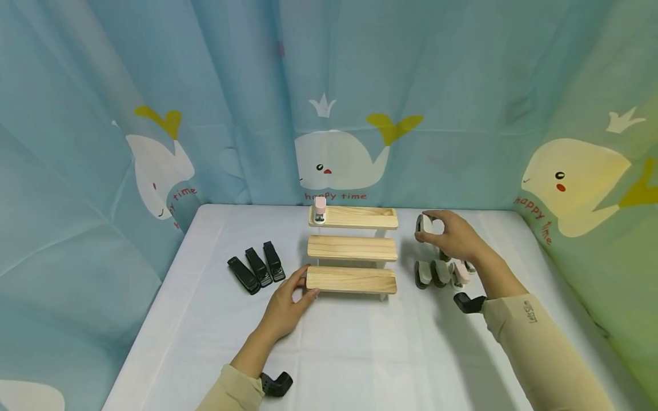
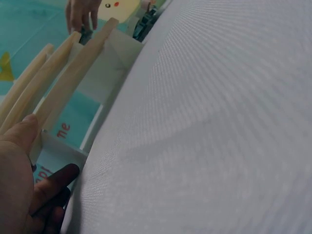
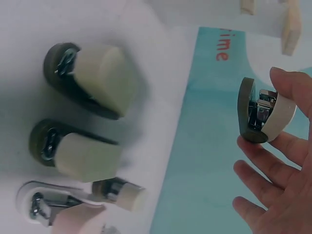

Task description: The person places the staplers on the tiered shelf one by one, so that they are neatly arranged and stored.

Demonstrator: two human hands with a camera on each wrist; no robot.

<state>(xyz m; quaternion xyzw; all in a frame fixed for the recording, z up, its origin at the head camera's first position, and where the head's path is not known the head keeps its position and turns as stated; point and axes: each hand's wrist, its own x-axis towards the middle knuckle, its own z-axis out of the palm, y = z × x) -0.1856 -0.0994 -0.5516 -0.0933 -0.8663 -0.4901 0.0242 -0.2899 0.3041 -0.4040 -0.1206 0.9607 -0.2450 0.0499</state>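
Observation:
My right hand (image 1: 452, 233) holds a small grey-and-white stapler (image 3: 263, 114) between thumb and fingers, raised above the table to the right of a three-tier wooden stand (image 1: 352, 248). Below that hand, several small staplers stand on the table, among them two grey ones (image 1: 424, 273) and a pink one (image 1: 460, 274). At the stand's lower left end, my left hand (image 1: 285, 305) grips the bottom shelf (image 2: 68, 83), thumb at the board and fingers around the end. Another pink stapler (image 1: 320, 210) is upright at the left end of the top shelf.
Three black staplers (image 1: 257, 267) lie side by side left of the stand. A white cloth (image 1: 349, 348) covers the table. Behind and around it hangs a blue curtain (image 1: 231, 85) with whale prints.

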